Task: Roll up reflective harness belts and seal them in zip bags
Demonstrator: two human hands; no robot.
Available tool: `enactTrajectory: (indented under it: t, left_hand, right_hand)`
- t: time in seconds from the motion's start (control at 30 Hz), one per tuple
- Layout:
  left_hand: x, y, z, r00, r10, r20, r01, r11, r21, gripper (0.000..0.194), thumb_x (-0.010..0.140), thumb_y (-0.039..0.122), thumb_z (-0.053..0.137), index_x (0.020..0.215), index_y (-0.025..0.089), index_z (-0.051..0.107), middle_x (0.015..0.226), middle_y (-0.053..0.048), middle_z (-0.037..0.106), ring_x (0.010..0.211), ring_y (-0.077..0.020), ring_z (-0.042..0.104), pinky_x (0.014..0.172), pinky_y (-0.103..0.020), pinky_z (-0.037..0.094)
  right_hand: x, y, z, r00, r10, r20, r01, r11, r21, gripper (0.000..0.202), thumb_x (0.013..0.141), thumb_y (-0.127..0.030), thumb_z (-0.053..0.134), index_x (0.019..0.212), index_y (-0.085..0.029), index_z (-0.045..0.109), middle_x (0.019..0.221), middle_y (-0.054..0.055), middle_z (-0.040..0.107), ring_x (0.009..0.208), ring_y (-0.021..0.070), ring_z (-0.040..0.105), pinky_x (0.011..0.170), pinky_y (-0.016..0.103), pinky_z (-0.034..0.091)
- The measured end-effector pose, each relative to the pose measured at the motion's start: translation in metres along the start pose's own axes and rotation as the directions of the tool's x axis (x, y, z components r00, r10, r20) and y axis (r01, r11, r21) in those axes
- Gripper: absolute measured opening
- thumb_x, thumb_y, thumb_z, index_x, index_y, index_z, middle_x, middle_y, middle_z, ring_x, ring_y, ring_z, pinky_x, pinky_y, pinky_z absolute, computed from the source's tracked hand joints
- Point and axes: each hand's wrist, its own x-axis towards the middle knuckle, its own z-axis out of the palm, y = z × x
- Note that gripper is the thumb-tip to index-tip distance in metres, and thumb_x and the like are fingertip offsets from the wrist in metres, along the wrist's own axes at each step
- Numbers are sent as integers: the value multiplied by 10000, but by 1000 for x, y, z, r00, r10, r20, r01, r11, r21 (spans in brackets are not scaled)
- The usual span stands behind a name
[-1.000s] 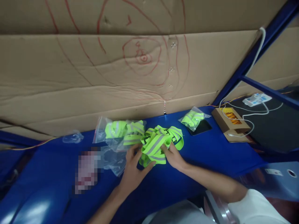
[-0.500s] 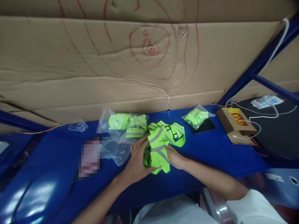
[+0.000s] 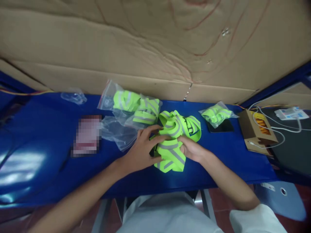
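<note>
A neon-yellow reflective strap bundle [image 3: 171,153] with grey stripes lies folded on the blue table [image 3: 213,165], close to its front edge. My left hand [image 3: 143,149] grips the left side, its fingers curved over the folds. On the other side my right hand [image 3: 191,148] is closed on the bundle, its fingertips partly hidden by the strap. Black buckles [image 3: 189,124] show among the loose loops behind my hands. Farther back, a clear bag [image 3: 110,97] and the packed yellow straps [image 3: 148,111] touch each other.
An opened clear bag [image 3: 119,132] lies left of my hands, near a pixelated flat item [image 3: 87,136]. At the right, another bagged strap [image 3: 217,114] rests on a black flat object [image 3: 221,126], beside a cardboard box [image 3: 257,131] with a white cable. A cardboard wall [image 3: 145,74] closes the back.
The camera view has tilted down and shifted left. My left fingers have moved up over the strap folds, and the front of the bundle looks more gathered. Both hands stay on it.
</note>
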Motion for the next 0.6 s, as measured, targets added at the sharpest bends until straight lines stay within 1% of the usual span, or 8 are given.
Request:
enactTrajectory:
  t: [0.13, 0.27, 0.33, 0.4, 0.43, 0.47, 0.53, 0.6]
  left_hand:
    - [1, -9, 2, 997, -11, -73, 5, 997, -80, 625, 796, 496, 821, 1327, 236, 618, 1404, -174, 489, 1297, -384, 510, 1073, -547, 410]
    - [5, -10, 1, 991, -86, -103, 41, 927, -372, 475, 839, 410, 804, 1242, 221, 639, 1424, -149, 504, 1330, -314, 520, 1117, -456, 426]
    - [6, -9, -1, 984, -164, -66, 100, 826, -554, 414, 840, 387, 799, 1184, 211, 649, 1341, -123, 537, 1258, -270, 573, 1059, -393, 476]
    - [7, -7, -3, 973, -232, -7, 160, 692, -704, 405, 815, 382, 811, 1144, 203, 658, 1271, -100, 542, 1183, -243, 605, 968, -341, 516]
    - [7, -5, -4, 966, -257, 16, 181, 632, -754, 415, 797, 382, 820, 1133, 198, 661, 1255, -94, 543, 1161, -237, 609, 934, -323, 522]
    - [7, -4, -5, 961, -274, 34, 196, 589, -784, 420, 782, 386, 825, 1119, 192, 666, 1238, -89, 552, 1148, -236, 608, 923, -317, 519]
    - [9, -1, -6, 951, -299, 74, 234, 545, -805, 408, 770, 410, 819, 1075, 177, 682, 1193, -82, 597, 1135, -244, 601, 949, -331, 498]
    - [11, 1, -6, 930, -335, 155, 306, 466, -830, 401, 778, 448, 799, 1045, 170, 691, 1132, -72, 651, 1114, -256, 609, 964, -352, 489]
  right_hand:
    - [4, 4, -1, 989, 102, 103, -94, 992, -79, 403, 836, -544, 707, 951, -158, 720, 737, 33, 753, 608, 147, 677, 512, 212, 484]
    - [1, 5, -3, 922, 242, 304, -181, 960, -216, 565, 882, -670, 615, 930, -121, 738, 803, 95, 773, 546, 152, 662, 502, 243, 484]
    - [-10, -5, -8, 957, 212, 195, -160, 954, -255, 506, 833, -628, 705, 890, -127, 747, 778, 80, 772, 517, 145, 643, 527, 256, 516]
    - [-24, -23, -16, 999, 32, -36, -39, 978, -204, 433, 793, -576, 768, 889, -155, 751, 770, 50, 771, 577, 166, 678, 589, 280, 565]
    - [-30, -33, -20, 982, -101, -162, 77, 985, -152, 405, 792, -558, 772, 924, -176, 751, 810, 38, 776, 651, 187, 711, 648, 306, 593]
    - [-36, -43, -24, 937, -230, -265, 206, 972, -114, 402, 808, -564, 749, 960, -193, 747, 842, 32, 776, 706, 204, 726, 691, 335, 608]
    - [-41, -57, -30, 784, -469, -407, 468, 877, -110, 386, 861, -546, 677, 1036, -206, 732, 882, 28, 758, 747, 208, 726, 745, 369, 617]
    - [-40, -60, -29, 550, -698, -458, 693, 688, -216, 338, 906, -485, 611, 1071, -208, 712, 895, 24, 722, 744, 189, 718, 793, 378, 615]
